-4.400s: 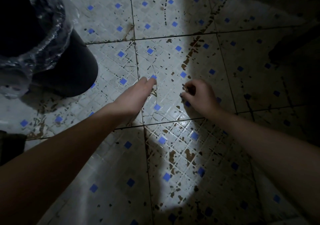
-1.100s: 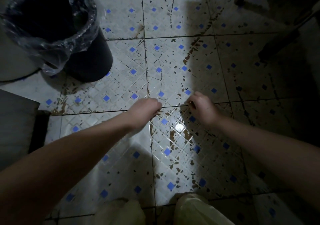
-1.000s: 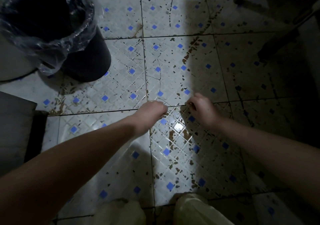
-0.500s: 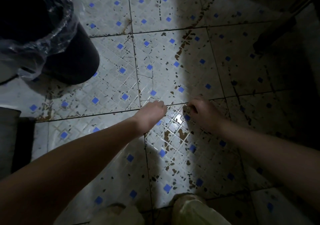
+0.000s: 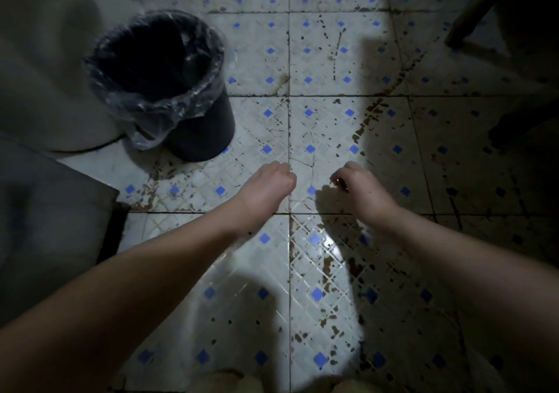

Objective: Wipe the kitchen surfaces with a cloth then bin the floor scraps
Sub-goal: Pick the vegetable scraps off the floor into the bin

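Fingers (image 5: 282, 171) of our left hand (image 5: 267, 185) and right hand (image 5: 361, 188) are curled, on what we cannot tell; the speckled floor (image 5: 317, 60) looks unfinished, bin (image 5: 199, 134) nearby.

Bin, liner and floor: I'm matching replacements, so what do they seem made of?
The bin looks like dark matte plastic, though dim light leaves it open; its liner is thin clear plastic film, crinkled and glinting. The floor looks like glazed ceramic tile: glossy reflections, grout lines, hairline cracks.
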A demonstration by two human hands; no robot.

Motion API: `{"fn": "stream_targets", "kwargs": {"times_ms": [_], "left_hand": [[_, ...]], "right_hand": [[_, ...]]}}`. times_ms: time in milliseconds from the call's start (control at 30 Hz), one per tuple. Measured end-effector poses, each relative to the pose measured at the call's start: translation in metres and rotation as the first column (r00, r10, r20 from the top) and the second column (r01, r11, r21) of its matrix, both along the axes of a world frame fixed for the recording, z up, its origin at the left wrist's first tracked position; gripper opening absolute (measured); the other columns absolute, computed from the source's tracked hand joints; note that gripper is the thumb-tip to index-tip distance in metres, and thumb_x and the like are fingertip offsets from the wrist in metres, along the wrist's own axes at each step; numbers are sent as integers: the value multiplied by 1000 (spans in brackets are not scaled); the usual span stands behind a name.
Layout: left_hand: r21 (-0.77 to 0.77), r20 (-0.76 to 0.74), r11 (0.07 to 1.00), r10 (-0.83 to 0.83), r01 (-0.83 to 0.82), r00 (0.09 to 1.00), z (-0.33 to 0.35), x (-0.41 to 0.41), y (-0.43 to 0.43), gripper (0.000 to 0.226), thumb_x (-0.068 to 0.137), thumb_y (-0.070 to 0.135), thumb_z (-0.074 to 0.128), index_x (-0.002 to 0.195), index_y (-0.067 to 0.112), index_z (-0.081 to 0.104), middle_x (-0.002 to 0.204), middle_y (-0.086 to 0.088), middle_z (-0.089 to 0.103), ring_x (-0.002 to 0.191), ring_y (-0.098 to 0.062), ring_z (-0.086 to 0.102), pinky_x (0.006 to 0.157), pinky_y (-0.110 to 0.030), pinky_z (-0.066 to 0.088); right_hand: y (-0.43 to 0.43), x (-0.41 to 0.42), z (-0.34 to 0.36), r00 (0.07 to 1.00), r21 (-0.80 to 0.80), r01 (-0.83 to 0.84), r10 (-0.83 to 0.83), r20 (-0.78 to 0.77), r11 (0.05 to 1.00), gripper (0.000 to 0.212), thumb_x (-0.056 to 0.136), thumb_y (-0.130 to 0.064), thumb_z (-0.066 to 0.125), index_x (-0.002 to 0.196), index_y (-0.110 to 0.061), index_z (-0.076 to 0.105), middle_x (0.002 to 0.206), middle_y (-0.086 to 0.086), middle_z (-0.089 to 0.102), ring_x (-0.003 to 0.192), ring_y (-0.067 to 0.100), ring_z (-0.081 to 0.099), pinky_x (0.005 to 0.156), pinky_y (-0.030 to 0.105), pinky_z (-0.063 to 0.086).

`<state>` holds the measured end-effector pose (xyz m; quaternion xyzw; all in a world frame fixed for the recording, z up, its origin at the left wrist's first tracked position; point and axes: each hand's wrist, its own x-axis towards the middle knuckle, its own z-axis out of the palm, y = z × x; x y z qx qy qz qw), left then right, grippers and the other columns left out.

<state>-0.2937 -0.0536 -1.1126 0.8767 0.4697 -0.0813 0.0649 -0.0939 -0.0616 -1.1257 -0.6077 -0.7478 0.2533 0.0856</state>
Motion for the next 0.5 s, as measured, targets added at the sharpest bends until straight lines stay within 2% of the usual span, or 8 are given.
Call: {"fn": "stream_targets", "kwargs": {"times_ms": [67,200,267,367,500], "left_hand": [[15,-13,999,36,-36,999,9,-12,7,21,80,-4,59,98,6,58,102,-11,54,97,-28,51,76,-33,39],[89,11,990,107,-107,994,28,-39,18,23,77,-10,57,95,4,55,102,-12,48,96,-29,48,74,-35,39],[136,41,981,135,-139,990,37,-52,20,18,79,-10,54,92,2,53,100,-13,47,91,-30,47,68,-35,35],[194,76,968,145,-157,987,53,-69,24,24,77,-12,51,96,3,54,101,-13,46,91,-28,45,66,-31,27],[272,177,942,154,-199,972,76,-93,29,28,79,-13,50,101,2,58,102,-13,51,94,-28,47,75,-35,35]], "right_hand": [[14,-17,9,1000,47,-9,10,-17,999,24,90,-5,53,112,-7,62,110,6,55,92,21,55,84,36,51],[41,-47,25,993,159,-114,116,-3,981,25,89,3,49,108,-2,64,105,11,56,92,27,56,77,31,44],[54,-59,32,988,204,-148,153,-7,968,25,89,4,49,108,-2,64,103,13,57,90,29,56,77,33,45],[69,-75,42,985,262,-155,169,-29,953,24,90,3,49,107,-1,65,101,13,57,88,30,57,74,32,43],[85,-90,55,985,300,-138,164,-62,944,24,89,4,51,107,-1,66,102,13,58,92,29,57,79,35,45]]}}
